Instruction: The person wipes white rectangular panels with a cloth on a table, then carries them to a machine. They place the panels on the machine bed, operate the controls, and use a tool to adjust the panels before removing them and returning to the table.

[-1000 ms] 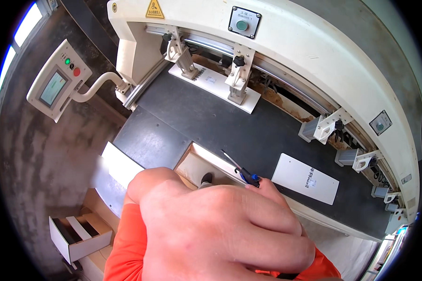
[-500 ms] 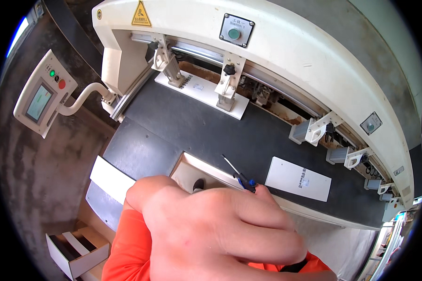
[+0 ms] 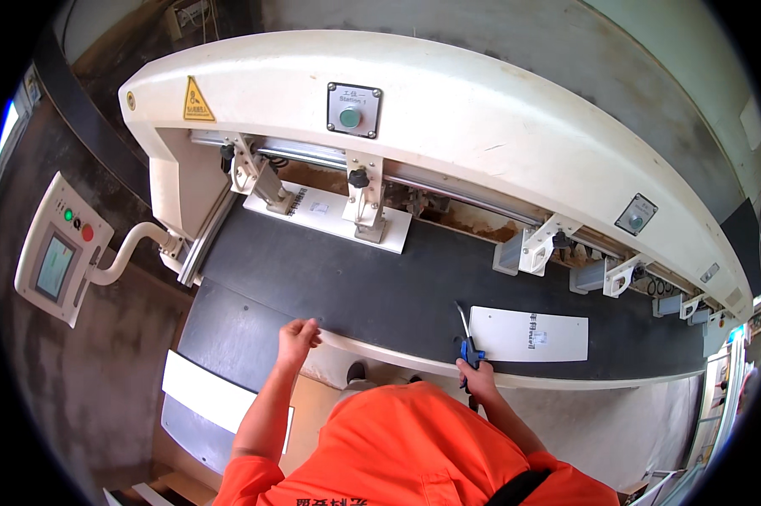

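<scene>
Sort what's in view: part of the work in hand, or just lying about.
Apparently in use:
blue-and-black tool, in the right hand
white panel under the clamps
white panel beside the tool

Apparently just lying about:
white panel on the table's left end
box at lower left

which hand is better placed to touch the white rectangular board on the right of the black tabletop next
Probably the right hand: it is close to that white rectangular board, though it grips a blue-and-black tool with a thin silver rod. The left hand is farther off.
</scene>
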A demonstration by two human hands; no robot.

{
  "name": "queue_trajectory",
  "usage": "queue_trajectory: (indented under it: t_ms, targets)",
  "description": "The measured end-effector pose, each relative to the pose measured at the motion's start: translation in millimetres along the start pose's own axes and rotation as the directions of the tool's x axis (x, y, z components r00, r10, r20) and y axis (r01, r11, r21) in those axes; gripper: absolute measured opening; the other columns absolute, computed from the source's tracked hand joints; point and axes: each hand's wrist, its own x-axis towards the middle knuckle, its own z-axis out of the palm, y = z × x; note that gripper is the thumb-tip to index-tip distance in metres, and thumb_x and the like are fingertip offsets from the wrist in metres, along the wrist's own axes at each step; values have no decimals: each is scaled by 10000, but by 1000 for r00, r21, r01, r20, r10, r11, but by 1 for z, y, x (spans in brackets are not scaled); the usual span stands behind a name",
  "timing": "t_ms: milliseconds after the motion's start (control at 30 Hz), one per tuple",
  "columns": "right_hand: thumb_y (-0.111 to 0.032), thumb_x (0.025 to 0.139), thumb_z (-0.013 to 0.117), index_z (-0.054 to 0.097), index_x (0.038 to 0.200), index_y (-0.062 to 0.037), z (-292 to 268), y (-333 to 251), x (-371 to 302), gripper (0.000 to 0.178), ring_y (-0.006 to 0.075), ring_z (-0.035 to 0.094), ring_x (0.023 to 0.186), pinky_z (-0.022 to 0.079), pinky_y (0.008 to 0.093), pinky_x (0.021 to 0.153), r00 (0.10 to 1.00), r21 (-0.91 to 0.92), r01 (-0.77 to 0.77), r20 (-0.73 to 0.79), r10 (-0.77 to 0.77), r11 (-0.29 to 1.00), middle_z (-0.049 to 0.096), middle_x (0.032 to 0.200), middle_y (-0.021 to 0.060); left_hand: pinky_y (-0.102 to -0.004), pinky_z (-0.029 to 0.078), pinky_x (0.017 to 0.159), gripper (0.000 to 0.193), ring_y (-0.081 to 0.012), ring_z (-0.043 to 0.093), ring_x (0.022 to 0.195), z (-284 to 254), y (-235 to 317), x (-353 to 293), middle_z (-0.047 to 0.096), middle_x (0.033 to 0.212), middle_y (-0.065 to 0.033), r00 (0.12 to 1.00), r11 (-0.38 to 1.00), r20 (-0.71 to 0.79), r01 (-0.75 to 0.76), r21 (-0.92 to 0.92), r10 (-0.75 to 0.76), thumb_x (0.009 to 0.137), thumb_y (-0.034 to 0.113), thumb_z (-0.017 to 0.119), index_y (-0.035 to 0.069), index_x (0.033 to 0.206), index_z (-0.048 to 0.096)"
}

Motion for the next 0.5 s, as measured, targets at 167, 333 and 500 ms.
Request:
queue_trajectory:
  t_ms: [167, 333, 500]
  targets:
    - [-343, 929, 759, 630, 712, -63, -10, -13, -13, 376, 128, 551, 497, 444, 317, 478, 989, -137, -42, 132, 60, 990, 596, 604, 15, -313, 526, 416, 193, -190, 642, 520, -21, -12, 24, 672, 734, -101, 930, 862, -119, 266, -433, -347, 1044, 178, 595, 46, 910, 553]
    - [-371, 883, 794, 631, 721, -68, -7, 1, -18, 380, 117, 560, 522, 450, 307, 496, 969, -156, 119, 235, -80, 980, 598, 609, 7, -317, 542, 440, 191, -225, 657, 542, -22, -12, 27, 672, 738, -133, 924, 899, -149, 289, -329, -351, 1044, 175, 590, 28, 929, 548]
    - [-357, 874, 802, 633, 723, -71, -10, -14, -36, 365, 104, 553, 539, 447, 301, 513, 978, -90, 28, 209, -9, 996, 590, 612, -1, -333, 575, 496, 187, -229, 689, 583, -22, -13, 24, 707, 776, -141, 948, 927, -106, 264, -267, -300, 1040, 181, 596, 14, 959, 568]
